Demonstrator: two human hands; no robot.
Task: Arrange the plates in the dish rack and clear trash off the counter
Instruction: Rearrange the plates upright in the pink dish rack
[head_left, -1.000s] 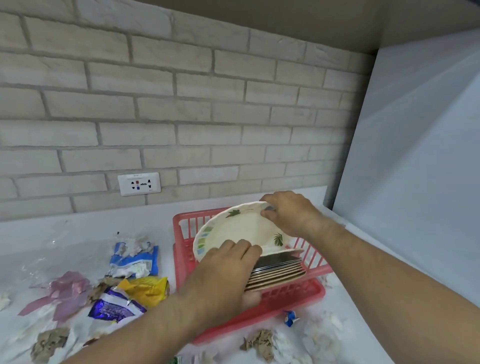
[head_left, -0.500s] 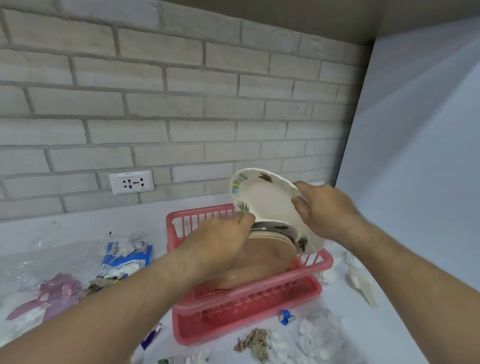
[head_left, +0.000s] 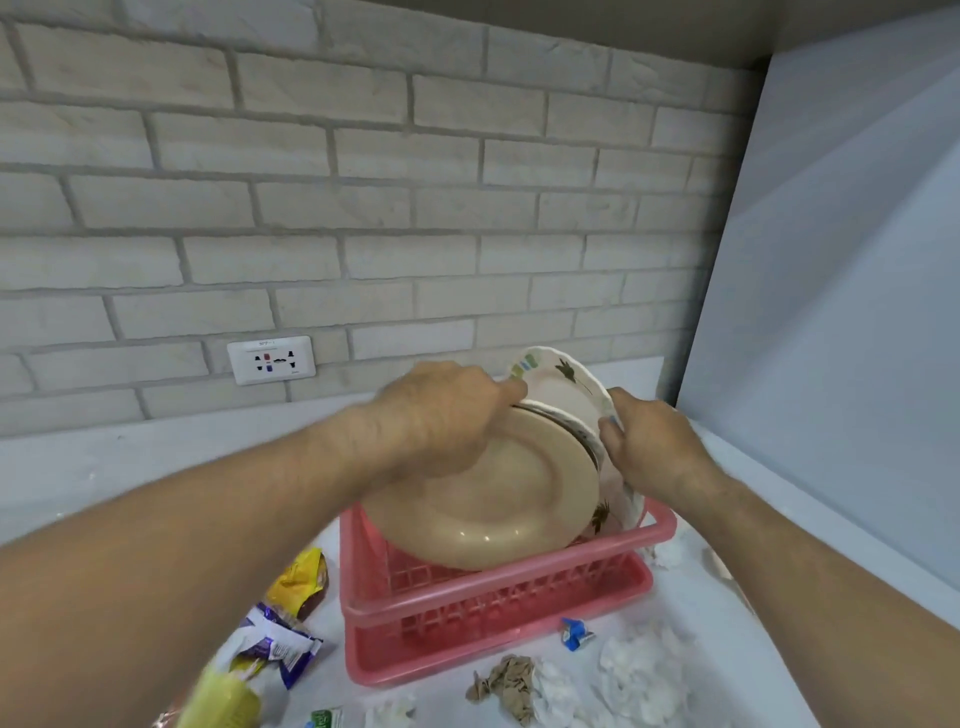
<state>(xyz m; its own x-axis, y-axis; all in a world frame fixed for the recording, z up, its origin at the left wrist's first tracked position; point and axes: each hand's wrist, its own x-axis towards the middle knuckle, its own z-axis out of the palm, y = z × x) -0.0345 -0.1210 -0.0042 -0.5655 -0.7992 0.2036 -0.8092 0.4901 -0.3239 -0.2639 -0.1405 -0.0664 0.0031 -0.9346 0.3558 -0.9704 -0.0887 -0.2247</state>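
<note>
the stack of plates (head_left: 582, 439), flat in the red dish rack (head_left: 498, 590) a second ago, now stands tipped on edge inside it, its tan plate (head_left: 493, 504) facing the camera. the white leaf-printed plate (head_left: 558, 382), lifted clear then, is tucked upright just behind the stack, touching it. so the plates look nearly racked. the tan face is glossy, the white rim scalloped. the left hand (head_left: 441, 415) curls its fingers over the stack's top edge; the right hand (head_left: 649, 447) pinches the white plate's rim. wrappers (head_left: 280, 644) and crumpled tissue (head_left: 639, 670) still litter the counter (head_left: 104, 467).
</note>
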